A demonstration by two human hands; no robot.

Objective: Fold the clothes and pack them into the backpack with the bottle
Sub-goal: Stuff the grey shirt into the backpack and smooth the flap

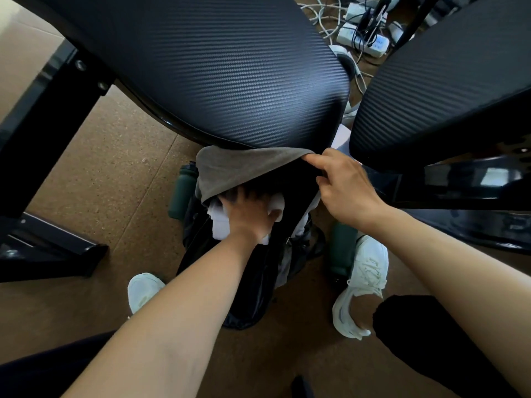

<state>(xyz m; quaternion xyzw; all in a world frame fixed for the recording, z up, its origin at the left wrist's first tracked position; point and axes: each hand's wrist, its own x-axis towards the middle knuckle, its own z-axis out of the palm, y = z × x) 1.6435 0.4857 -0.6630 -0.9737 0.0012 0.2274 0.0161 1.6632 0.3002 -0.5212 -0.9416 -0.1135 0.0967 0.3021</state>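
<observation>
A black backpack [253, 285] stands on the floor between my feet, its top open under the table edge. My left hand [247, 214] reaches into the opening and grips a folded white garment [219, 224]. A grey-brown cloth [230, 170] is draped over the far side of the opening. My right hand [342, 182] pinches the right edge of that cloth and holds it up. A dark green bottle [181, 193] sits at the bag's left side. Another dark green bottle [340, 251] stands to the right by my right shoe.
Two black carbon-pattern tabletops [201, 67] overhang the bag from above, with a gap between them. A black table leg [43, 145] and foot stand at left. White power strips and cables [362, 35] lie on the brown floor beyond. My white shoes [362, 285] flank the bag.
</observation>
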